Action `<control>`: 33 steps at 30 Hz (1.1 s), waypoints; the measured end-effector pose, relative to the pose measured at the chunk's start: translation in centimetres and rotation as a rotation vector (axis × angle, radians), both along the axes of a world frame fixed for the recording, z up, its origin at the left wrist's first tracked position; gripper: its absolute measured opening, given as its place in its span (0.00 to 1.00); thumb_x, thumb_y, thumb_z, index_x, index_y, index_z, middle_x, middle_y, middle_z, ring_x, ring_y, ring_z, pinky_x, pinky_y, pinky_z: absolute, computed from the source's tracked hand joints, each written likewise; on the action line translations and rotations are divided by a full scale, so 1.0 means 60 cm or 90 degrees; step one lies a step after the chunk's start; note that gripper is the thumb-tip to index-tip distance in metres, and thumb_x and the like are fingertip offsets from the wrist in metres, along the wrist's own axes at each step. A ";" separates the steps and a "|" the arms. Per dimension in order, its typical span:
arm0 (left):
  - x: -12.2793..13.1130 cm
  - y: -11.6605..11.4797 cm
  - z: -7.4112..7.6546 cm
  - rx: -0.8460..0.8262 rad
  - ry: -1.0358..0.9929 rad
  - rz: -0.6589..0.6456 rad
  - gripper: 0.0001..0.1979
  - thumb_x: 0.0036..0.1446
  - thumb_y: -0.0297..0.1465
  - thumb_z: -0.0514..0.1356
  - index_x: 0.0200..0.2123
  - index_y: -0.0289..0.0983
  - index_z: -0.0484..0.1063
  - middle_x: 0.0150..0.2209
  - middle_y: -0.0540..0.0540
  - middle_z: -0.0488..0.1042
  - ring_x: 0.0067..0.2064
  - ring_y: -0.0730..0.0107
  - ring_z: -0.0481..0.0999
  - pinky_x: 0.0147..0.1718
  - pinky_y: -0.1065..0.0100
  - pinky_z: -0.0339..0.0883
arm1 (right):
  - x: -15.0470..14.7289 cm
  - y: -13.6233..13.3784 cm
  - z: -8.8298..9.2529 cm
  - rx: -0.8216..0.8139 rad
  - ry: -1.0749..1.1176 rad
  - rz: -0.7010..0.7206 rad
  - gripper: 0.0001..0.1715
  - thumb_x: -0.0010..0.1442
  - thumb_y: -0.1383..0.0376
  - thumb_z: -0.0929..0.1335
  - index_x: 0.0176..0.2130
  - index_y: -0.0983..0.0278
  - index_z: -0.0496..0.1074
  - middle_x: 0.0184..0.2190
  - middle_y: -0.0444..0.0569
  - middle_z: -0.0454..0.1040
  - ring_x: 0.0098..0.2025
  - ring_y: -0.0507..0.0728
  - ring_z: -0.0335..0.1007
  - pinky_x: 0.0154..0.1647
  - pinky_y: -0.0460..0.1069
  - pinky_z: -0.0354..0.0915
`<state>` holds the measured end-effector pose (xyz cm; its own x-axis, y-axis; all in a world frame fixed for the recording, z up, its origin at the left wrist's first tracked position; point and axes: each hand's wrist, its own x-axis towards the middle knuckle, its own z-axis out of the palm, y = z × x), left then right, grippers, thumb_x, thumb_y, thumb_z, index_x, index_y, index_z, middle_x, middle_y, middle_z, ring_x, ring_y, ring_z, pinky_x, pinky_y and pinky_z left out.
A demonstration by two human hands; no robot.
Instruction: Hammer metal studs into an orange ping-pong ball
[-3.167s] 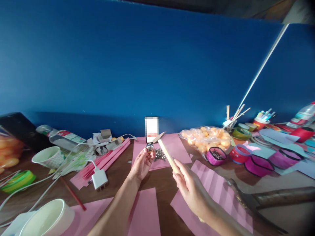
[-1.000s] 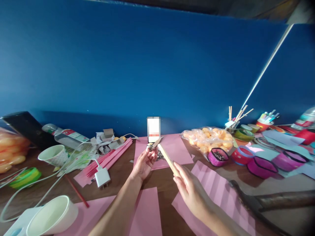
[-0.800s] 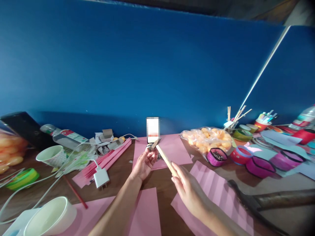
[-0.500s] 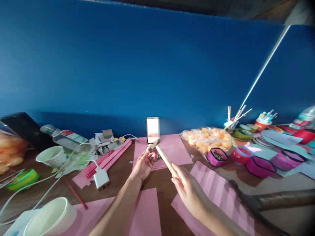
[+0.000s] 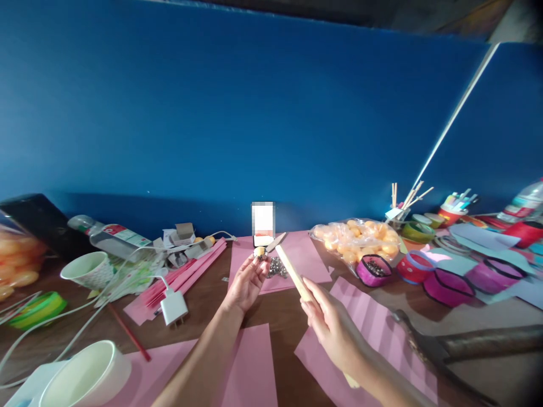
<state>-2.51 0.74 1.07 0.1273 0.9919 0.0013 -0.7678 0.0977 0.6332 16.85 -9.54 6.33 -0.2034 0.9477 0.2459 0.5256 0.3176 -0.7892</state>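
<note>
My left hand (image 5: 247,282) is closed at the fingertips on a small yellow ball (image 5: 260,252), with dark, shiny bits around its lower side. My right hand (image 5: 328,316) is wrapped round the pale wooden handle (image 5: 292,272) of what looks like a small hammer. Its pointed grey metal head (image 5: 276,242) lies crosswise at the far end, just right of the ball. Whether the head touches the ball I cannot tell. Beyond the left fingers, a heap of small shiny metal pieces (image 5: 278,267) rests on pink paper (image 5: 299,249).
A phone (image 5: 263,223) leans on the blue wall. At right are a bag of yellow balls (image 5: 360,237), a purple bowl of small metal pieces (image 5: 373,271) and a dark axe-like tool (image 5: 441,345). At left are paper cups (image 5: 87,376), a white charger (image 5: 173,308) and a plastic bottle (image 5: 114,237).
My right hand has moved the hammer slightly right and away from the left fingers. More of the yellow ball and the metal heap now shows. The left hand has barely moved.
</note>
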 end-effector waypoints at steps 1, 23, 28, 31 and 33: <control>0.000 0.000 0.000 -0.004 0.005 -0.003 0.10 0.51 0.26 0.60 0.39 0.31 0.71 0.38 0.41 0.75 0.43 0.68 0.75 0.41 0.73 0.69 | 0.001 -0.001 0.003 -0.013 -0.002 -0.007 0.23 0.63 0.65 0.56 0.58 0.63 0.56 0.43 0.54 0.73 0.40 0.56 0.72 0.37 0.48 0.71; -0.002 -0.002 0.005 -0.008 -0.014 -0.006 0.13 0.51 0.25 0.59 0.42 0.34 0.69 0.39 0.41 0.74 0.41 0.69 0.75 0.42 0.71 0.69 | -0.003 0.002 0.002 0.004 -0.005 -0.012 0.24 0.63 0.64 0.55 0.57 0.66 0.57 0.42 0.56 0.72 0.35 0.56 0.72 0.34 0.48 0.71; -0.003 0.002 0.001 -0.056 -0.038 0.002 0.09 0.53 0.27 0.58 0.39 0.32 0.71 0.32 0.42 0.75 0.35 0.71 0.75 0.39 0.71 0.71 | -0.005 0.000 0.000 0.015 0.009 -0.033 0.23 0.62 0.62 0.57 0.55 0.65 0.62 0.37 0.54 0.73 0.32 0.55 0.72 0.32 0.47 0.71; -0.002 0.002 0.004 -0.075 -0.075 -0.009 0.10 0.54 0.27 0.56 0.41 0.31 0.70 0.33 0.42 0.74 0.32 0.73 0.74 0.36 0.71 0.71 | -0.004 -0.001 0.004 -0.010 0.032 -0.042 0.24 0.62 0.61 0.57 0.56 0.65 0.61 0.29 0.51 0.72 0.25 0.53 0.69 0.25 0.46 0.70; -0.001 0.001 0.008 -0.084 -0.097 -0.030 0.12 0.55 0.27 0.54 0.43 0.31 0.70 0.36 0.40 0.74 0.30 0.73 0.73 0.33 0.70 0.71 | -0.004 -0.001 0.007 -0.042 0.054 -0.039 0.25 0.63 0.60 0.57 0.57 0.66 0.59 0.26 0.48 0.70 0.21 0.52 0.66 0.22 0.45 0.68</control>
<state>-2.57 0.78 1.53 0.1823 0.9775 -0.1059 -0.8462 0.2109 0.4893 16.63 -9.63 6.77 -0.1254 0.9725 0.1961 0.4737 0.2324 -0.8495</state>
